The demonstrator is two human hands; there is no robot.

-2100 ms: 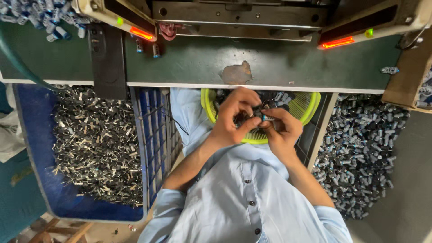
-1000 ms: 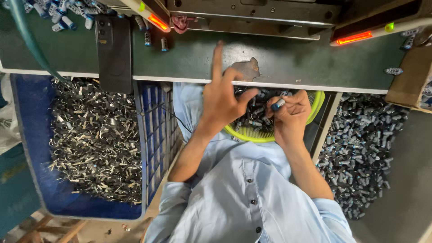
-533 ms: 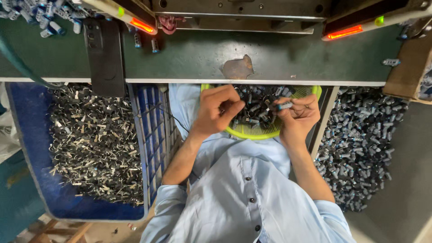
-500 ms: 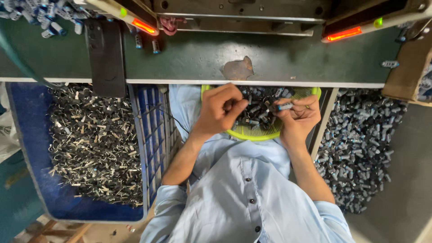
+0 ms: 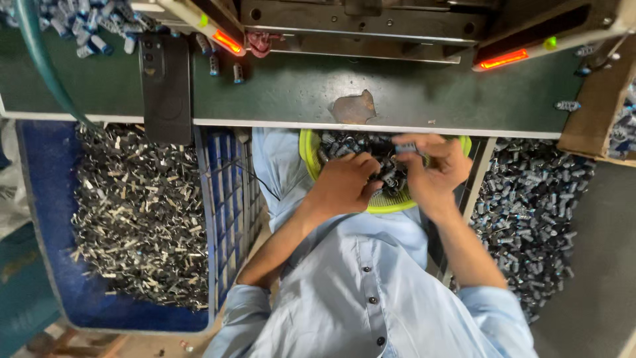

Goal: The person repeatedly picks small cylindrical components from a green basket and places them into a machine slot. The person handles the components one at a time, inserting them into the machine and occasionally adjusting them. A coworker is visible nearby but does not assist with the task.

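Picking small cylindrical parts from a yellow-green basket (image 5: 306, 147) on the lap.

Left hand (image 5: 344, 185): fingers curled narrow, tips down among the dark parts (image 5: 371, 147) in the basket; whether it pinches one, cannot tell. Right hand (image 5: 434, 174): fingers bent close, thumb and forefinger nipping one small cylinder (image 5: 405, 147) just above the pile. Basket sits below the green bench edge (image 5: 397, 99), between a blue crate (image 5: 225, 199) of metal pieces and a heap of cylinders (image 5: 536, 212).
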